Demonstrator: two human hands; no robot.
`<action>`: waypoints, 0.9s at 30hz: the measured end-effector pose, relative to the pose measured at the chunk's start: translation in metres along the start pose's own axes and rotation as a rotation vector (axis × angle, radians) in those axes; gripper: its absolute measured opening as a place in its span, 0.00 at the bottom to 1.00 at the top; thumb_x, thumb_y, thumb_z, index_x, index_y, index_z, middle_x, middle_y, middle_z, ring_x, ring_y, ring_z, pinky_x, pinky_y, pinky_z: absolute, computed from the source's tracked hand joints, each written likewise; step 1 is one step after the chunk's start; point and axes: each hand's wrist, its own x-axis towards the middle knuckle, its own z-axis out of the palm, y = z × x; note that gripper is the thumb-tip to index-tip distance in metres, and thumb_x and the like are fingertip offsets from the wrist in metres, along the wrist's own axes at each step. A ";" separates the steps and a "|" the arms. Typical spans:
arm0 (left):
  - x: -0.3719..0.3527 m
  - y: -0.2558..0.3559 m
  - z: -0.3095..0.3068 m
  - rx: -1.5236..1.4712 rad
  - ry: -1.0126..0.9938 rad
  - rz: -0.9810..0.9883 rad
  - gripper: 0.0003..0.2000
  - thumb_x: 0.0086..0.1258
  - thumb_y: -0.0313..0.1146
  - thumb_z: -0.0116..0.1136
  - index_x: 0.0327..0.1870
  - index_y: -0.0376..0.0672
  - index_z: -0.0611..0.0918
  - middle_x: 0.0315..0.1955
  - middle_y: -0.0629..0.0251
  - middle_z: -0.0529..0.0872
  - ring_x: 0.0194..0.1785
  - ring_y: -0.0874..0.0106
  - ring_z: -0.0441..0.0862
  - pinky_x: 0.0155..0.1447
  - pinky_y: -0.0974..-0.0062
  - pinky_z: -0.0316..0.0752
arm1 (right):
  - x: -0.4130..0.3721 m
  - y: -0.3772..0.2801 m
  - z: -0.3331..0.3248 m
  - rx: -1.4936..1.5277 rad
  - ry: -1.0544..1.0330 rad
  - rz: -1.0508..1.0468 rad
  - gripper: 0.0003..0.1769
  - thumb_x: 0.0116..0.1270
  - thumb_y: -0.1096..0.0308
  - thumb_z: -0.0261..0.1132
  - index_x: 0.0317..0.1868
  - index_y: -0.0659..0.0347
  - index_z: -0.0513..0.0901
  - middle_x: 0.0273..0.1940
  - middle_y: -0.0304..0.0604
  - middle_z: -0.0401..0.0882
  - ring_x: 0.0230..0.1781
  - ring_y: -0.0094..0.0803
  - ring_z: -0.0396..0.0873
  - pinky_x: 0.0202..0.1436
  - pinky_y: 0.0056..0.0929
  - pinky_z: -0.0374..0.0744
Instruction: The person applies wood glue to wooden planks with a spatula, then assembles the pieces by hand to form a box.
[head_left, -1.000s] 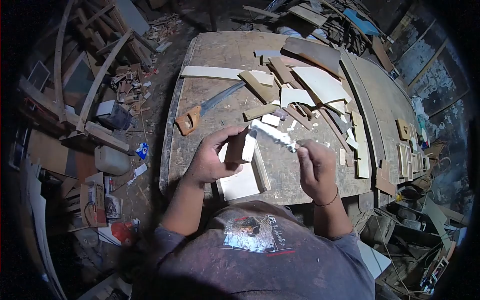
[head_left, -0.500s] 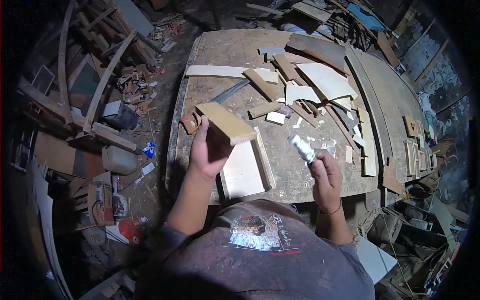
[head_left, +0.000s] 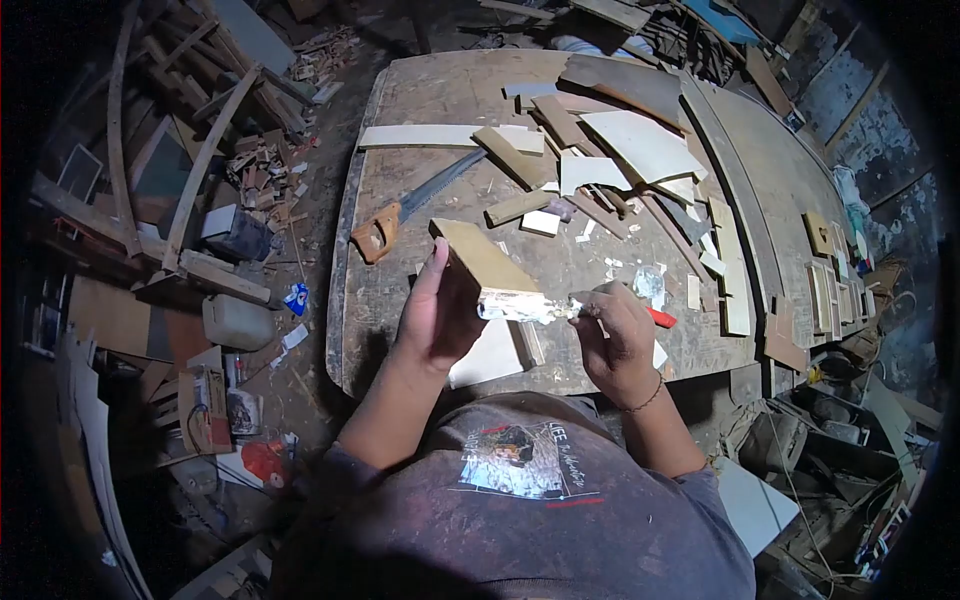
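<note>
A short wooden board [head_left: 485, 260] is gripped in my left hand [head_left: 437, 318], thumb along its left edge. My right hand [head_left: 618, 335] pinches the end of a small whitish tube-like item [head_left: 538, 308], which lies against the near end of the board. Under the board, partly hidden, a shallow wooden tray [head_left: 490, 358] with a white bottom rests on the workbench. A handsaw [head_left: 379, 232] with an orange-brown handle lies on the bench beyond my left hand. Just past my right hand are a clear plastic piece [head_left: 650, 286] and a red item [head_left: 661, 318].
Wood strips and white panel offcuts [head_left: 595, 175] are scattered across the workbench [head_left: 430, 85]. Small wooden frames [head_left: 822, 300] lie at the right. Wood scraps and containers such as a white jug [head_left: 238, 322] crowd the floor at left.
My right hand has moved left, bringing the whitish item against the board's near end. The board has shifted slightly right and down. The saw handle, clear plastic piece and red item are now more visible.
</note>
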 end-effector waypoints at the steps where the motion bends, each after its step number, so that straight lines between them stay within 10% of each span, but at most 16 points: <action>1: 0.000 0.002 -0.003 -0.056 -0.055 -0.055 0.25 0.75 0.52 0.48 0.61 0.40 0.73 0.53 0.54 0.81 0.56 0.57 0.80 0.59 0.55 0.78 | -0.001 -0.001 -0.002 -0.003 -0.003 0.005 0.13 0.53 0.82 0.66 0.40 0.64 0.77 0.28 0.48 0.71 0.27 0.45 0.74 0.29 0.37 0.72; 16: -0.001 -0.019 0.019 0.210 -0.039 0.101 0.21 0.77 0.49 0.44 0.60 0.44 0.73 0.52 0.61 0.83 0.56 0.66 0.80 0.61 0.64 0.74 | 0.009 -0.011 -0.022 0.038 -0.201 0.031 0.05 0.64 0.72 0.63 0.37 0.65 0.80 0.28 0.48 0.74 0.26 0.42 0.75 0.29 0.35 0.72; 27: 0.000 0.007 -0.020 -0.200 -0.029 0.031 0.28 0.75 0.52 0.47 0.64 0.38 0.69 0.57 0.48 0.76 0.57 0.51 0.78 0.58 0.51 0.79 | -0.004 0.007 -0.031 0.066 -0.115 0.079 0.03 0.62 0.75 0.62 0.35 0.66 0.79 0.27 0.48 0.74 0.26 0.43 0.75 0.30 0.35 0.71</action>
